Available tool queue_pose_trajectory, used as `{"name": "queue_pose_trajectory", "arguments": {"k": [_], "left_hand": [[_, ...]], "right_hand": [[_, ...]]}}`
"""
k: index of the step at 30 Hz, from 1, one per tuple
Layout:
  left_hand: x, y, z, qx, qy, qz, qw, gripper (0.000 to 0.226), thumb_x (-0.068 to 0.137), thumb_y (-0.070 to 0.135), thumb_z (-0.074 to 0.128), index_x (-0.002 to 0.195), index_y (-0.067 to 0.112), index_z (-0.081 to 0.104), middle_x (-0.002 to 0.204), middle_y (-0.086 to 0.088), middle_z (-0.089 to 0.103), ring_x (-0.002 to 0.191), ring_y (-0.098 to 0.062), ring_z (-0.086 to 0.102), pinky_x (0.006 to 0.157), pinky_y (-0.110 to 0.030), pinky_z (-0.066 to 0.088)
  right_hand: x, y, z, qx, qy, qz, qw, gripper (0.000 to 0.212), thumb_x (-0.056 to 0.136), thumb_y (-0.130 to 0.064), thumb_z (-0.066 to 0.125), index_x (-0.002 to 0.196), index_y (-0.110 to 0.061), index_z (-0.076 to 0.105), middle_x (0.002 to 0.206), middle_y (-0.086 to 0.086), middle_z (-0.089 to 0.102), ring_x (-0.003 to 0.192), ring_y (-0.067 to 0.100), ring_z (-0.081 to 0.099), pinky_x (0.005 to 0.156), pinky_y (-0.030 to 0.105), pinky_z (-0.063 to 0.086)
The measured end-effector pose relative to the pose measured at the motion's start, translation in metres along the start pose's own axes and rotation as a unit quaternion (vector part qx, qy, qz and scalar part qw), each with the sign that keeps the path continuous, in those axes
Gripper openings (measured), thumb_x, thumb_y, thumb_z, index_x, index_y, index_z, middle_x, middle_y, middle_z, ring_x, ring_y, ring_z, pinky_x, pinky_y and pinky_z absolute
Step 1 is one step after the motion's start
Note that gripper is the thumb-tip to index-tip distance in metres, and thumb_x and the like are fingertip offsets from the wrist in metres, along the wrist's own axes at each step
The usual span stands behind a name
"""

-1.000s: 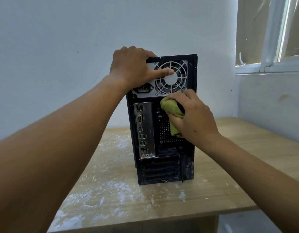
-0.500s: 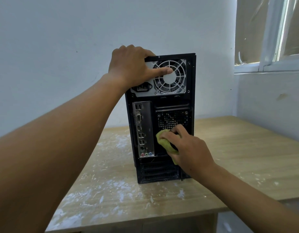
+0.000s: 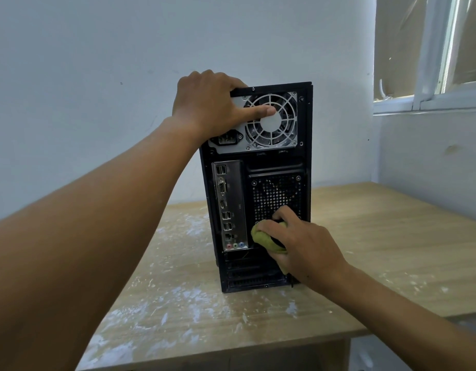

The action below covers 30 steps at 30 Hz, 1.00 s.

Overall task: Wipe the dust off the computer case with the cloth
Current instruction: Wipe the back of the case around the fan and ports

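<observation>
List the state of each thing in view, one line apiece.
computer case: upright on the table, back toward the camera.
cloth: bunched, pressed low against the case's back.
left hand: grips the case's top corner, thumb across the fan grille.
right hand: holds the cloth.
table: streaked with white dust.

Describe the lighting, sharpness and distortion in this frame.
Head view: soft daylight from the window at upper right, no glare on the computer case. The head view is sharp, with crisp rear ports. Its wide-angle lens stretches the left forearm large at the near edge.
</observation>
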State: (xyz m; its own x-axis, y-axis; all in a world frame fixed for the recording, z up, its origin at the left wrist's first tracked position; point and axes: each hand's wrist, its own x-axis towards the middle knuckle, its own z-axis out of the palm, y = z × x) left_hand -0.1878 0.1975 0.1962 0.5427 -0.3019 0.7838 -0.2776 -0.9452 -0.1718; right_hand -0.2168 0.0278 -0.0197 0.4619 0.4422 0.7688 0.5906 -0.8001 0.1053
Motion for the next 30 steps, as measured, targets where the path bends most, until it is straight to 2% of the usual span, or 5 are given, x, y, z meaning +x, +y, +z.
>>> {"name": "queue_pose_trajectory", "arguments": {"k": [4, 8, 15, 25, 30], "left_hand": [[0.0, -0.001, 0.0, -0.009, -0.004, -0.003, 1.0, 0.096, 0.061, 0.092, 0.035, 0.128, 0.029, 0.063, 0.122, -0.002, 0.068, 0.114, -0.028, 0.059, 0.088, -0.035, 0.039], [0.001, -0.001, 0.001, -0.01, -0.003, -0.004, 1.0, 0.097, 0.061, 0.093, 0.036, 0.129, 0.029, 0.063, 0.124, -0.002, 0.067, 0.116, -0.028, 0.058, 0.088, -0.035, 0.039], [0.001, -0.001, 0.002, 0.0, 0.009, 0.007, 1.0, 0.097, 0.061, 0.092, 0.036, 0.128, 0.028, 0.064, 0.122, -0.003, 0.068, 0.112, -0.028, 0.061, 0.079, -0.032, 0.034], [0.002, -0.004, 0.004, -0.002, 0.012, 0.013, 1.0, 0.093, 0.064, 0.092, 0.038, 0.128, 0.029, 0.064, 0.121, -0.001, 0.068, 0.113, -0.027, 0.06, 0.08, -0.033, 0.037], [0.003, -0.004, 0.004, -0.004, 0.018, 0.017, 1.0, 0.09, 0.066, 0.091, 0.04, 0.127, 0.029, 0.064, 0.119, -0.001, 0.069, 0.111, -0.027, 0.061, 0.08, -0.032, 0.036]], "right_hand": [[0.01, 0.002, -0.01, 0.007, -0.023, -0.002, 1.0, 0.041, 0.072, -0.028, 0.083, 0.106, -0.03, 0.06, 0.097, 0.0, 0.054, 0.045, 0.015, 0.05, 0.034, 0.025, 0.04], [0.041, -0.001, -0.034, 0.055, 0.021, 0.036, 0.998, 0.028, 0.083, -0.028, 0.073, 0.108, -0.028, 0.062, 0.096, 0.0, 0.054, 0.053, 0.016, 0.055, 0.043, 0.03, 0.05], [0.082, -0.004, -0.056, 0.041, 0.09, 0.082, 0.992, 0.032, 0.086, -0.03, 0.067, 0.117, -0.027, 0.059, 0.105, 0.002, 0.053, 0.069, 0.028, 0.058, 0.057, 0.034, 0.049], [0.02, -0.019, -0.01, 0.018, 0.067, 0.03, 0.997, 0.019, 0.084, -0.031, 0.065, 0.1, -0.02, 0.067, 0.087, 0.002, 0.055, 0.045, 0.006, 0.037, 0.036, 0.017, 0.037], [-0.014, -0.024, 0.014, -0.019, 0.008, 0.068, 0.997, 0.039, 0.066, -0.024, 0.087, 0.099, -0.02, 0.067, 0.089, 0.003, 0.056, 0.045, 0.015, 0.051, 0.032, 0.022, 0.034]]}}
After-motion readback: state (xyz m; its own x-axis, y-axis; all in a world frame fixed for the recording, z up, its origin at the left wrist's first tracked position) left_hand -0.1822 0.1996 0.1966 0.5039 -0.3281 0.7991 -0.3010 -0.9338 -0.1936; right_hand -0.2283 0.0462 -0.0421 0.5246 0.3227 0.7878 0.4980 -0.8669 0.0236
